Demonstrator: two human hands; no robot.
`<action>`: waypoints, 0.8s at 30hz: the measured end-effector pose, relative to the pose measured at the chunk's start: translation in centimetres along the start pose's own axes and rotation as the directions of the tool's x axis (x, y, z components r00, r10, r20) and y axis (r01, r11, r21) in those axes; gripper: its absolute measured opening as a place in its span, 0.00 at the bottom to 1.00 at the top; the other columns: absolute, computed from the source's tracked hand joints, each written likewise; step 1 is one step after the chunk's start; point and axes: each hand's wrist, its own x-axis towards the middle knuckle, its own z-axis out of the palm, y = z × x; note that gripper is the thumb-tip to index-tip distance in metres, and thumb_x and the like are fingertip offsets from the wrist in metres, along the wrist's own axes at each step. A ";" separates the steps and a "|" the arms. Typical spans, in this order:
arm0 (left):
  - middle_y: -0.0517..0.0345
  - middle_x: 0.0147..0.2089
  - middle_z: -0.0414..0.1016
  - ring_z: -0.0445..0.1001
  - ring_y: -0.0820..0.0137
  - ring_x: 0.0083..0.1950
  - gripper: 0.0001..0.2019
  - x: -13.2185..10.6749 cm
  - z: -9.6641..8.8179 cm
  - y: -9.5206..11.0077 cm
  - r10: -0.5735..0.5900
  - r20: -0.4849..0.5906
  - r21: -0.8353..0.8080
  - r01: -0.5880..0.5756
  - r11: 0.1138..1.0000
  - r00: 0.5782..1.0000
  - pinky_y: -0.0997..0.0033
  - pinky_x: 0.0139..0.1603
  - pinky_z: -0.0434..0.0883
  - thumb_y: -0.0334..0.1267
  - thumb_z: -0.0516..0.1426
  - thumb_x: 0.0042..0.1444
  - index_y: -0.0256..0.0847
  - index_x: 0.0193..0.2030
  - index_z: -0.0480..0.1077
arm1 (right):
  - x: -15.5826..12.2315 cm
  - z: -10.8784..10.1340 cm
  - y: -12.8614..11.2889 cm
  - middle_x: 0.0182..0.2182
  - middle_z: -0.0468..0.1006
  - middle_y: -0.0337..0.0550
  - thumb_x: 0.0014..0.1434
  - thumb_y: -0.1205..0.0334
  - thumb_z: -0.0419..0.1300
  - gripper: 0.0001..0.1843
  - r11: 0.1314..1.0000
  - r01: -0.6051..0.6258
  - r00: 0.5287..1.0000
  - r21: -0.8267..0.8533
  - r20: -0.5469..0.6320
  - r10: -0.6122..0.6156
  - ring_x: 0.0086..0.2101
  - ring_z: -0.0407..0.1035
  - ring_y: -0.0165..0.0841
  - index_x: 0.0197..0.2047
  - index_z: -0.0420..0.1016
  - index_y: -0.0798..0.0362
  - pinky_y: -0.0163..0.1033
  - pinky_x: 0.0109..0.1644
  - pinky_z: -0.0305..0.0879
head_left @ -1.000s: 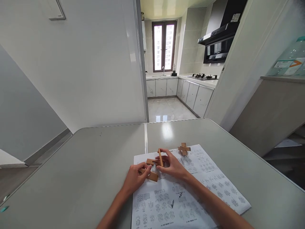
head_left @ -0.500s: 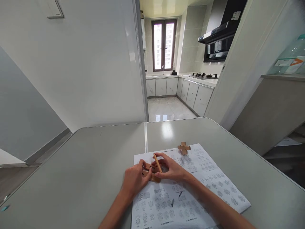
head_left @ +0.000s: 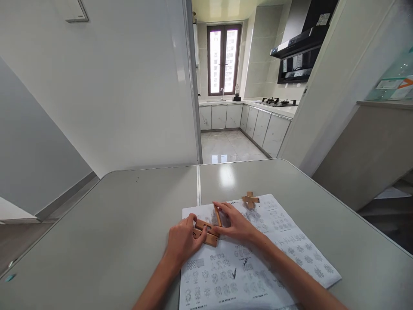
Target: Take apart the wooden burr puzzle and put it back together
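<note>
My left hand (head_left: 184, 239) is closed on the left end of some notched wooden puzzle pieces (head_left: 211, 239), which lie side by side low over the printed sheet. Between the thumb and fingers of my right hand (head_left: 235, 224) is a slim wooden stick (head_left: 217, 215), tilted upright, its lower end close to the right end of those pieces. Whether the stick touches them I cannot tell. Under both hands spreads the white instruction sheet (head_left: 222, 275), printed with rows of small diagrams and a few dark tick marks. A cross-shaped wooden puzzle (head_left: 250, 199) stands at its top edge.
The grey table (head_left: 135, 224) has a seam running away from me. A small teal object (head_left: 10, 278) sits at its left edge. Beyond are a white wall (head_left: 135, 86) and a kitchen doorway; a large plastic bottle (head_left: 392, 84) stands on a ledge at right.
My right hand has moved slightly right and up with the stick, uncovering more of the notched pieces. The left hand keeps its hold. The view has shifted a little.
</note>
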 end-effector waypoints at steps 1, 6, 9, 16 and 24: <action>0.55 0.32 0.78 0.77 0.63 0.31 0.14 0.0 0.0 0.0 0.004 -0.001 -0.008 -0.004 1.000 1.000 0.70 0.30 0.58 0.53 0.54 0.64 0.44 0.44 0.65 | 0.0 -0.2 0.0 0.64 0.68 0.48 0.57 0.51 0.71 0.44 1.000 0.005 1.000 -0.017 0.013 -0.004 0.62 0.63 0.46 0.73 0.59 0.40 0.55 0.66 0.64; 0.56 0.32 0.78 0.77 0.63 0.31 0.14 -0.1 0.2 -0.2 -0.002 -0.019 -0.024 0.002 1.000 1.000 0.69 0.30 0.59 0.52 0.54 0.65 0.44 0.46 0.66 | -0.1 -2.0 0.7 0.65 0.69 0.49 0.51 0.45 0.75 0.52 0.992 0.020 0.995 -0.127 0.099 -0.007 0.65 0.59 0.50 0.74 0.58 0.41 0.60 0.67 0.62; 0.56 0.34 0.79 0.78 0.62 0.32 0.15 -0.1 0.4 -0.3 -0.015 -0.028 -0.018 0.014 1.000 0.999 0.69 0.31 0.60 0.53 0.54 0.65 0.44 0.46 0.66 | -0.1 -2.9 1.2 0.65 0.70 0.49 0.48 0.42 0.76 0.52 0.984 0.028 0.993 -0.174 0.116 -0.007 0.65 0.59 0.51 0.72 0.62 0.42 0.61 0.67 0.61; 0.54 0.40 0.79 0.79 0.62 0.36 0.13 0.0 0.4 -0.3 0.020 -0.025 -0.023 -0.020 1.000 1.000 0.68 0.33 0.63 0.51 0.54 0.66 0.44 0.45 0.68 | -0.1 -2.9 0.9 0.64 0.72 0.43 0.48 0.44 0.77 0.48 0.980 0.095 0.983 -0.172 0.172 -0.065 0.64 0.60 0.49 0.69 0.66 0.37 0.63 0.67 0.61; 0.51 0.47 0.77 0.77 0.58 0.46 0.13 0.0 0.4 -0.3 0.114 -0.112 -0.022 -0.118 0.993 0.987 0.62 0.43 0.70 0.48 0.55 0.66 0.44 0.51 0.69 | -0.3 -2.1 0.7 0.66 0.71 0.42 0.48 0.46 0.78 0.49 0.983 0.108 0.979 -0.151 0.188 -0.079 0.67 0.57 0.52 0.70 0.65 0.36 0.66 0.69 0.57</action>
